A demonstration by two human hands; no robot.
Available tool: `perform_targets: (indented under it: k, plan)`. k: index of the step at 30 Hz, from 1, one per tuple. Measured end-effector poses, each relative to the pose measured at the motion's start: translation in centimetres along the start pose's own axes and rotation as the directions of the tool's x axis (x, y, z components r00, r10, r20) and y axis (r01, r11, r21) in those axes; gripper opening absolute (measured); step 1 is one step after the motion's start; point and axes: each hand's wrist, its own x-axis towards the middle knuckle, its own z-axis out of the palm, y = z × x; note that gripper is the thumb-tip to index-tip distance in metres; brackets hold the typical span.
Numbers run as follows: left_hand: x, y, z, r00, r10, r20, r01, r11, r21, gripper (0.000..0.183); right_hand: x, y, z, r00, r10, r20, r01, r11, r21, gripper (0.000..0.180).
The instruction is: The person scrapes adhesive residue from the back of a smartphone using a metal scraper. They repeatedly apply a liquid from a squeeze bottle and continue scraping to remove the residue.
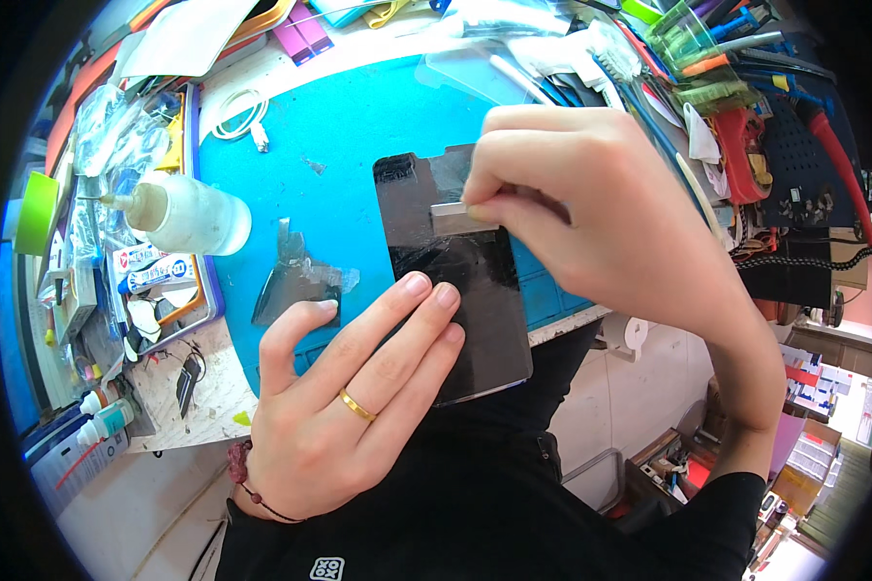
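A dark phone-screen panel (490, 327) with a notched top edge lies on a blue work mat (341, 109), its lower end reaching past the table's front edge. My left hand (356, 392) rests its fingertips on the panel's left side, holding it down. Pinched in my right hand (552, 189) is a thin flat metal blade (450, 210), laid across the panel's upper part. The surface around the blade looks dull and streaked. Left of the panel sits a torn piece of dark film (298, 283), partly behind my left index finger or thumb.
A translucent needle-tip bottle (196, 214) lies tilted at the left, beside a tray (214, 290) of glue tubes and scraps. A coiled white cable (240, 116) is farther back. Tools crowd the right, including a red multimeter (745, 156) and a clear green-tinted holder (697, 65).
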Motion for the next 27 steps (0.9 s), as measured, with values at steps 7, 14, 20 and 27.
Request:
perform_targets:
  k: [7,14,20,27]
  plan:
    - [-0.05,-0.11,0.12,1.0,0.012,-0.009,-0.012,0.999,-0.051,0.041,0.65,0.5,-0.46,0.995,-0.059,0.081,0.058,0.998,0.014,0.01]
    - [-0.1,-0.15,0.26,1.0,0.017,-0.012,-0.018,0.999,-0.045,0.041,0.45,0.28,-0.33,0.995,-0.065,0.075,0.065,0.998,-0.002,0.011]
    - [-0.1,-0.11,0.22,1.0,0.009,-0.012,-0.01,0.999,-0.052,0.041,0.76,0.47,-0.54,0.992,-0.085,0.088,0.084,0.996,0.014,0.012]
    - [0.04,-0.08,0.19,1.0,0.009,-0.018,-0.009,1.0,-0.003,0.031,0.55,0.35,-0.32,0.993,-0.085,0.083,0.084,0.996,0.014,0.013]
